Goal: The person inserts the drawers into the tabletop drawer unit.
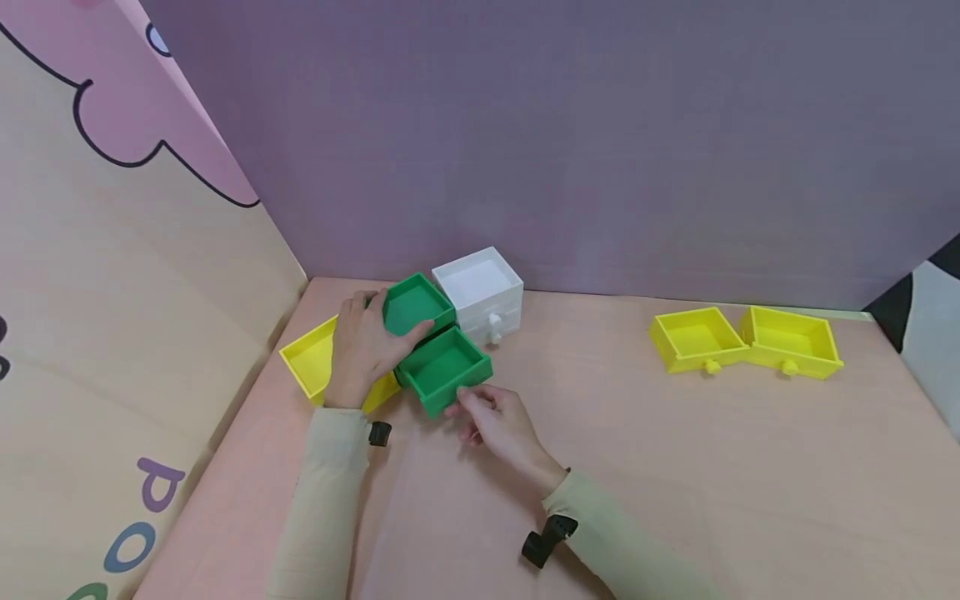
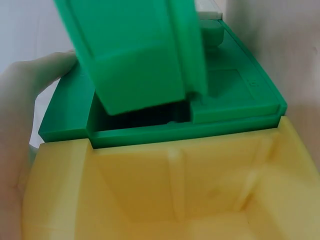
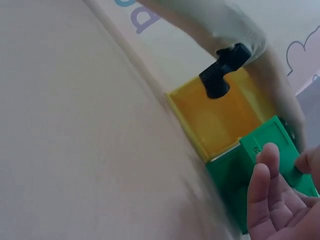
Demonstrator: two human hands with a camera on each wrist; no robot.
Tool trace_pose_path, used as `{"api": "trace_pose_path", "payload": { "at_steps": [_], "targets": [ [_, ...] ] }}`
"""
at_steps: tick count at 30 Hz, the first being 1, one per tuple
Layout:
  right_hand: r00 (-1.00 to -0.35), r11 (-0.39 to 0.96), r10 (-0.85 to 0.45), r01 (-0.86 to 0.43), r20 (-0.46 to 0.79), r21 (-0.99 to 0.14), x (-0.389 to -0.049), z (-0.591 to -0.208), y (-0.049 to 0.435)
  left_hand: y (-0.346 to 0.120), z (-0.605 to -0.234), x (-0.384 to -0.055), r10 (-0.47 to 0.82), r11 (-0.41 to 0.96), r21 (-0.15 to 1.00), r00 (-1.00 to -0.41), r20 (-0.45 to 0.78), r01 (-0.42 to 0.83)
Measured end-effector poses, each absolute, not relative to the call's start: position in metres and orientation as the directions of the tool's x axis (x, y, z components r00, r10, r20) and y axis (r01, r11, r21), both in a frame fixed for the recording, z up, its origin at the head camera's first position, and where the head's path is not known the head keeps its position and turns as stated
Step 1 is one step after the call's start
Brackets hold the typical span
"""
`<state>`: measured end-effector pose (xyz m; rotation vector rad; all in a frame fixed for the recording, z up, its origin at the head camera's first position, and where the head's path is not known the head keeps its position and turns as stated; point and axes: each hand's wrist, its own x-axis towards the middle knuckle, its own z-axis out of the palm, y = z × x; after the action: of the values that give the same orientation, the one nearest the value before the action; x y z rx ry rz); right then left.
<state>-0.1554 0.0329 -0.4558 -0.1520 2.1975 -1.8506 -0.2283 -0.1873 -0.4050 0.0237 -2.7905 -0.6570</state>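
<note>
My left hand [image 1: 363, 350] grips a green drawer casing [image 1: 415, 307], its thumb along the near side and fingers at the far left. From the casing's front projects a green drawer [image 1: 444, 367], tilted in the left wrist view over the dark opening. At its front, my right hand [image 1: 502, 425] pinches the drawer between thumb and finger; the exact grip point is hidden by the fingers. Behind my left wrist a yellow open casing [image 1: 309, 360] touches the green one, partly covered by the arm.
A white drawer unit [image 1: 480, 292] with knobs stands right of the green casing, near the back wall. Two yellow drawers [image 1: 697, 337] with knobs sit side by side at the far right. A printed side wall [image 1: 150, 333] bounds the table on the left.
</note>
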Motion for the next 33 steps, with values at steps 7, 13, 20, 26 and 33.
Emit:
{"api": "trace_pose_path", "payload": {
  "at_steps": [7,13,20,26,33],
  "targets": [
    [-0.956,0.178,-0.265,0.082,-0.128,-0.981,-0.162,-0.466,0.033,-0.187,-0.405,-0.227,-0.073,0.899,0.436,-0.963,0.259,0.05],
    [-0.959,0.148,-0.259,0.078,-0.115,-0.986,-0.164,-0.463,0.032,-0.188,-0.404,-0.227,-0.082,0.895,0.445,-0.964,0.253,0.041],
    [-0.954,0.143,-0.274,0.082,-0.119,-0.986,-0.165,-0.46,0.03,-0.188,-0.404,-0.227,-0.083,0.895,0.445,-0.966,0.246,0.037],
    [-0.955,0.129,-0.274,0.081,-0.114,-0.988,-0.166,-0.46,0.027,-0.189,-0.404,-0.227,-0.084,0.899,0.437,-0.964,0.252,0.036],
    [-0.944,0.106,-0.303,0.104,-0.132,-0.989,-0.173,-0.469,0.023,-0.187,-0.403,-0.228,-0.082,0.896,0.442,-0.967,0.24,0.034]
  ]
}}
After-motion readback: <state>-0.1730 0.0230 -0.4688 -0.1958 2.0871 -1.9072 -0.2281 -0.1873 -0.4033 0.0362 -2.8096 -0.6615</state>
